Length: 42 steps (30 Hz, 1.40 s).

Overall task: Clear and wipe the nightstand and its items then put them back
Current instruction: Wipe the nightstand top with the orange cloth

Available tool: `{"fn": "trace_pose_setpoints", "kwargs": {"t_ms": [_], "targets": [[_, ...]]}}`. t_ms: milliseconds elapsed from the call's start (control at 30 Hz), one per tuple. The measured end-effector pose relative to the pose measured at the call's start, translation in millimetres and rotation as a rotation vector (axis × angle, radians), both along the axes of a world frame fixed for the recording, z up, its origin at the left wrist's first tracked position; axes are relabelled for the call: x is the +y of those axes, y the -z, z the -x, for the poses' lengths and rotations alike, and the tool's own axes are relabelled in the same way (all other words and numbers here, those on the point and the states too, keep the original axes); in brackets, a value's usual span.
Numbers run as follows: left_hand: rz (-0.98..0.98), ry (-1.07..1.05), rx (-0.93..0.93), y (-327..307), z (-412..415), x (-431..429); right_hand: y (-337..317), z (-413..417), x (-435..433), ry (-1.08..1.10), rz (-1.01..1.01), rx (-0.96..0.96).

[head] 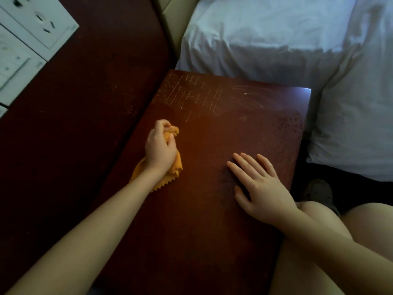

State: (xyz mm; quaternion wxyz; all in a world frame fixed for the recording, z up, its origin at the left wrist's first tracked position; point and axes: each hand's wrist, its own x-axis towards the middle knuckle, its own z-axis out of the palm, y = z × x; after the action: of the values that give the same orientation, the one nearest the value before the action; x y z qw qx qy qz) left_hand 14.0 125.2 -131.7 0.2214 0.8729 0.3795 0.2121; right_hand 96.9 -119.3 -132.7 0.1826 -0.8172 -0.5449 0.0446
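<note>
- Red-brown wood of the nightstand tabletop (204,241) fills the near middle, and a bare knee (314,218) sits against its near right edge.
- The right hand (261,186) lies palm down on the tabletop's right half, with its fingers straight and slightly spread, gripping nothing.
- The left hand (160,150) is at the tabletop's left edge, its fingers curled tight round a bunched orange cloth (177,166). The cloth's zigzag-cut hem trails out under the wrist onto the wood.
- The two hands are well apart, with open wood between them and more beyond them toward the tabletop's far edge.
- Pale scratch marks (191,92) streak the tabletop's far left corner, and a dull speckled patch shows near its far right edge.
- White bedding (276,39) butts against the tabletop's far and right sides.
- Left of the tabletop runs a dark red panel (74,124), with white socket plates (38,22) at its far left.
</note>
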Motion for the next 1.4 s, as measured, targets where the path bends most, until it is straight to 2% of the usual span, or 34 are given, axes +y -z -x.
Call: {"fn": "trace_pose_setpoints", "kwargs": {"t_ms": [100, 167, 233, 367, 433, 600, 700, 833, 933, 1000, 1067, 1167, 1233, 1300, 1400], "targets": [[0.031, -0.217, -0.044, -5, -24, 14, 0, 0, 0, 0.004, -0.004, -0.003], [0.025, -0.265, -0.037, -5, -37, 10, 1, 0, 0, 0.003, -0.005, -0.004], [0.01, -0.187, -0.031, -3, -42, -3, 1, 0, 0, 0.004, 0.001, -0.004], [-0.064, 0.155, 0.023, 3, -27, -28, 2, -1, 1, -0.003, 0.029, -0.009], [-0.07, 0.194, 0.047, 3, -16, -23, 2, 0, 0, -0.001, 0.035, -0.01], [-0.006, -0.2, -0.005, -4, -16, 4, 1, 0, 0, 0.009, 0.033, -0.017], [0.008, -0.313, -0.027, -3, -35, -5, 1, 0, 1, -0.001, 0.043, -0.034], [-0.018, -0.14, -0.036, -1, -54, -23, -1, 0, 1, -0.008, 0.056, -0.043], [-0.024, 0.093, 0.009, 1, -40, -28, -1, 0, 1, -0.005, 0.054, -0.033], [-0.042, 0.173, 0.03, 4, -23, -23, -1, 0, 1, -0.003, 0.052, -0.031], [-0.041, 0.079, 0.003, 3, -13, -10, 0, 0, 1, -0.001, 0.05, -0.025], [-0.001, -0.217, -0.038, 0, -25, 4, 1, 0, 0, 0.001, 0.045, -0.004], [0.001, -0.305, -0.028, -1, -41, 4, 1, 0, 1, 0.003, 0.049, -0.013], [0.003, -0.29, -0.038, -2, -53, 1, 1, 0, 1, 0.001, 0.048, -0.026], [-0.016, -0.036, -0.019, -2, -52, 1, 1, -1, 1, -0.001, 0.045, -0.028]]}}
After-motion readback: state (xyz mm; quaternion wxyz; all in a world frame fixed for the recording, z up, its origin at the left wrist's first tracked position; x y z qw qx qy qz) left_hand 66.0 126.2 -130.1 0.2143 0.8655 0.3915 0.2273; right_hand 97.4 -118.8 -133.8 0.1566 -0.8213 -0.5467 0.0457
